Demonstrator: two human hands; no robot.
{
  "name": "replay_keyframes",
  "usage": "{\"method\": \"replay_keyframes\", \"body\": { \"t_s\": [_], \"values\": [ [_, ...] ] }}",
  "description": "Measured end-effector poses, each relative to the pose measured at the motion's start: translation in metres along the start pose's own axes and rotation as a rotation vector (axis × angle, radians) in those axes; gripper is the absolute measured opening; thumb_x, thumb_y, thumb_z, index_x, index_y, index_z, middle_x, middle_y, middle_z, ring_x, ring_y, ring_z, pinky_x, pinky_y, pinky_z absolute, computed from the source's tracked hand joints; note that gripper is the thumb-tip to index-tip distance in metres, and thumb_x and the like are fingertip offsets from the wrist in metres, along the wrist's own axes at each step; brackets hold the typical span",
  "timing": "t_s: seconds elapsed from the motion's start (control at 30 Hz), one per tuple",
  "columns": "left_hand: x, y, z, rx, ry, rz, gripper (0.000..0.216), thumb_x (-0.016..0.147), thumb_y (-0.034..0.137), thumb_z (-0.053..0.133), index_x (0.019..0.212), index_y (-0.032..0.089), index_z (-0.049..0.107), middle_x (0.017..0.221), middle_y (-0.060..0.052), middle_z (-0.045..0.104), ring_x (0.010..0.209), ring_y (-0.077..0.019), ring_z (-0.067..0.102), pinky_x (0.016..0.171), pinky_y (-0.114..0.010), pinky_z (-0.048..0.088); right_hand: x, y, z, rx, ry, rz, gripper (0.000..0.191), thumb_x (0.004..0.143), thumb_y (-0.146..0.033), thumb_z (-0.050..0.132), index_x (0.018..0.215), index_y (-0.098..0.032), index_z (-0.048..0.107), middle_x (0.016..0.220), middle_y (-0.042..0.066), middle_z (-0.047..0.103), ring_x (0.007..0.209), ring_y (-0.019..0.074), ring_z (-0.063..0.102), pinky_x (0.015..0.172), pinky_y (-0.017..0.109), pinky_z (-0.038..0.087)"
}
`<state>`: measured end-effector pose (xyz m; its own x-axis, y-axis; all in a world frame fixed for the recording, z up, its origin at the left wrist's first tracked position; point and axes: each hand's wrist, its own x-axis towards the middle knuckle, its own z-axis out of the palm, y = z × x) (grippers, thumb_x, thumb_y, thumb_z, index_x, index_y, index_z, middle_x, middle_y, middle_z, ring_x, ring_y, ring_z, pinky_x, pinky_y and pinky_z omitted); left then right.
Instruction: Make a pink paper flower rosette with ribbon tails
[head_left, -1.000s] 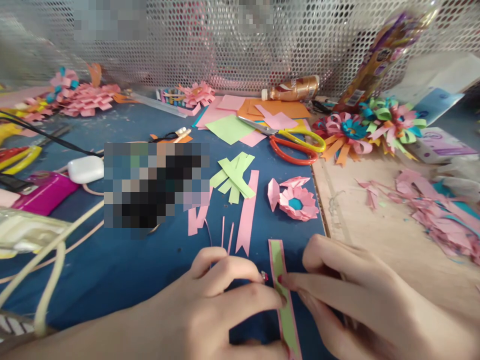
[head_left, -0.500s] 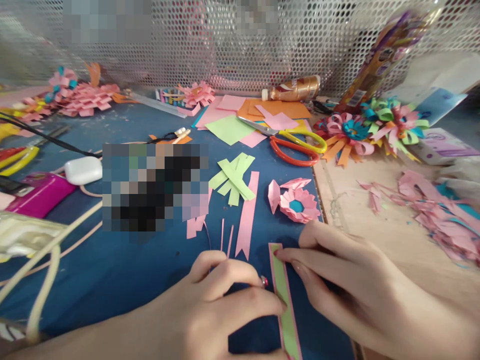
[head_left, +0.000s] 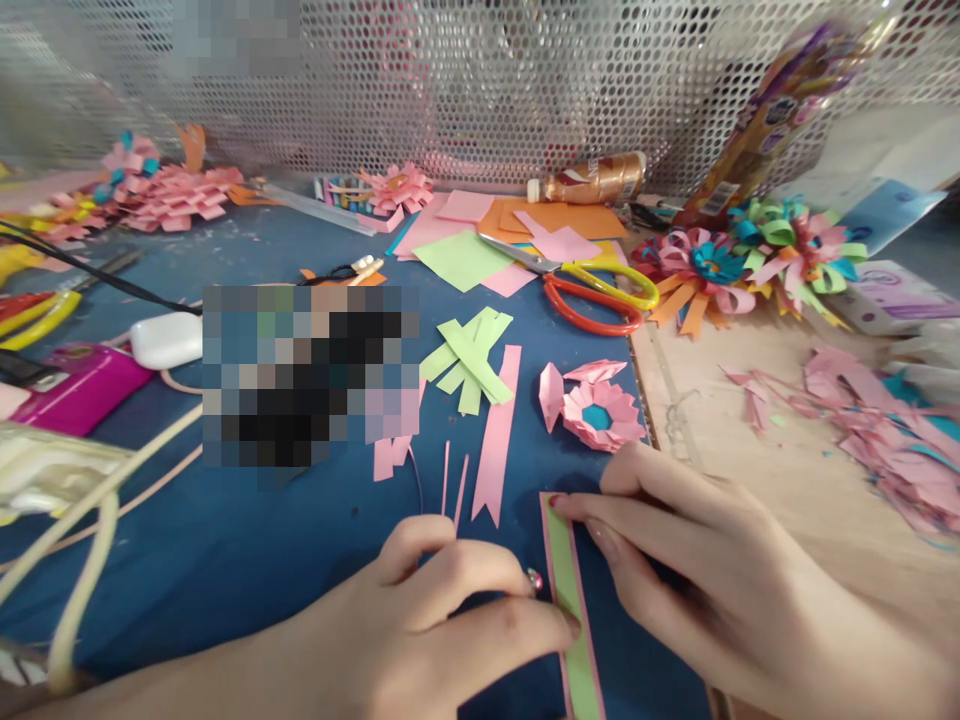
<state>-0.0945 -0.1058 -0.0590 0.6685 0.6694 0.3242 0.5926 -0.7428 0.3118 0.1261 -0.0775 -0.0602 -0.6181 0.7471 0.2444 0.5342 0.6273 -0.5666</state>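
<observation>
A narrow light-green paper strip (head_left: 568,565) lies on a slightly wider pink paper strip (head_left: 596,690), leaving thin pink borders. The pair runs upright on the blue table near its front. From the left, my left hand (head_left: 450,620) holds the strips down with its index fingertip, the other fingers curled; its thumb tip is out of view. At the far end, a fingertip of my right hand (head_left: 690,550) presses the green strip, with the thumb bent close beside it. Past my hands lies a notched pink strip (head_left: 496,450), beside crossed green strips (head_left: 471,355).
A pink paper flower (head_left: 604,412) with a blue centre lies beyond my right hand. Scissors (head_left: 592,290) with red and yellow handles rest by coloured paper sheets (head_left: 457,258). Pink scraps (head_left: 862,410) are at right. A bottle (head_left: 596,178) lies before the perforated metal panel (head_left: 465,90).
Both hands stay at nearly the same places on the strips. My left thumb tip, visible earlier at the bottom edge, is now out of view. The camera view has shifted slightly.
</observation>
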Motion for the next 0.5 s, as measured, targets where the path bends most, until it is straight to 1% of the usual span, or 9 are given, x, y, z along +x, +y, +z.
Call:
{"method": "replay_keyframes", "body": {
  "t_s": [0.07,0.13,0.2,0.27,0.37,0.43,0.5],
  "values": [
    [0.001,-0.001,0.001,0.024,0.017,0.039,0.022,0.076,0.037,0.061,0.097,0.031,0.064,0.079,0.004,0.064,0.074,-0.0110,0.050,0.068,-0.020,0.044,0.000,0.000,0.000,0.001,-0.002,-0.002,0.026,0.085,-0.013,0.042,0.106,-0.016,0.058,0.079,0.003,0.045,0.062,0.0095,0.046,0.051,0.023,0.040],
    [0.002,-0.002,0.005,0.025,0.093,0.056,0.021,0.075,0.037,0.061,0.094,0.029,0.065,0.078,0.005,0.064,0.074,-0.0108,0.050,0.067,-0.020,0.044,0.001,0.000,0.001,-0.002,-0.007,-0.006,0.025,0.085,-0.013,0.043,0.104,-0.016,0.059,0.078,0.003,0.045,0.062,0.0094,0.044,0.051,0.023,0.039],
    [0.003,-0.002,0.008,0.034,0.162,0.081,0.019,0.074,0.037,0.062,0.090,0.029,0.066,0.082,0.006,0.065,0.077,-0.0110,0.051,0.068,-0.020,0.044,0.001,0.001,0.001,-0.014,-0.003,-0.015,0.025,0.085,-0.013,0.043,0.104,-0.016,0.059,0.077,0.003,0.044,0.061,0.0093,0.043,0.049,0.023,0.038],
    [0.003,-0.002,0.011,0.066,0.164,0.130,0.016,0.071,0.034,0.064,0.088,0.031,0.065,0.091,0.008,0.065,0.083,-0.0123,0.052,0.071,-0.022,0.043,0.001,0.001,0.002,-0.028,0.014,-0.030,0.027,0.085,-0.013,0.044,0.107,-0.016,0.058,0.077,0.003,0.044,0.060,0.0092,0.043,0.049,0.023,0.038],
    [0.002,-0.002,0.011,0.103,0.117,0.191,0.018,0.069,0.028,0.065,0.085,0.036,0.064,0.102,0.011,0.063,0.089,-0.0145,0.052,0.072,-0.025,0.043,0.001,0.000,0.003,-0.050,0.024,-0.036,0.026,0.084,-0.013,0.044,0.106,-0.015,0.059,0.077,0.003,0.045,0.060,0.0090,0.043,0.048,0.023,0.037],
    [0.003,-0.002,0.010,0.107,0.125,0.169,0.018,0.069,0.027,0.065,0.086,0.034,0.064,0.098,0.009,0.064,0.086,-0.0144,0.053,0.071,-0.025,0.044,0.002,0.000,0.003,-0.059,0.021,-0.039,0.025,0.084,-0.013,0.044,0.103,-0.015,0.060,0.076,0.003,0.045,0.059,0.0092,0.043,0.048,0.023,0.037],
    [0.004,-0.001,0.010,0.092,0.158,0.109,0.018,0.069,0.030,0.064,0.087,0.031,0.065,0.089,0.006,0.065,0.081,-0.0131,0.053,0.068,-0.022,0.045,0.001,0.000,0.003,-0.061,0.022,-0.045,0.025,0.084,-0.013,0.044,0.103,-0.014,0.059,0.076,0.003,0.046,0.059,0.0096,0.043,0.048,0.024,0.037]
  ]
}}
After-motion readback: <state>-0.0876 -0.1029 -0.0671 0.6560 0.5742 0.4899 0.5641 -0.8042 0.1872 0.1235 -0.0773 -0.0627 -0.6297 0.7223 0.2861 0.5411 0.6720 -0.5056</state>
